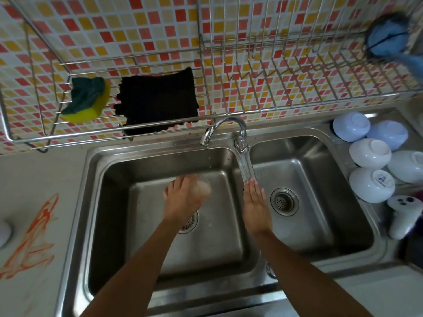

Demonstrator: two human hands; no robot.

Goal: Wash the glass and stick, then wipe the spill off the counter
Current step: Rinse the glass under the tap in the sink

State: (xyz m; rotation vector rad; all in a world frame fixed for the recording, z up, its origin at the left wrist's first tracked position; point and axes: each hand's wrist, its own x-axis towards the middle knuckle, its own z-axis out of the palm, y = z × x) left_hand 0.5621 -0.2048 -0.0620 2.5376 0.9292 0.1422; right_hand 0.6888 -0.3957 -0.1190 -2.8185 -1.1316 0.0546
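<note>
1. Head view: the left hand [183,200] is over the left basin of the double stainless-steel sink [96,202], its grip curled round a clear drinking glass [203,188]. The glass is blurred and half hidden behind the fingers.
2. The right hand [255,207] reaches over the divider between the two basins. Its grip is spread flat with straight fingers, holding nothing, and the fingertips [251,182] touch the stream of water [246,165].
3. That stream falls from the curved chrome tap [224,128] at the far edge of the sink.
4. No stick can be made out in either hand.
5. On the pale desk [34,170] left of the sink lies an orange smeared spill [34,236], well apart from both hands.
6. On the wire rack [27,138] against the tiled wall, far left, sit a yellow-and-green sponge [88,102] and, just right of it, a black square cloth [158,101].
7. Far right on the rack sits a blurred blue object [389,38]; what it is cannot be told.
8. On the right drainboard lie several white upturned bowls [370,170], and nearer than them a white plastic controller-like object [404,213].
</note>
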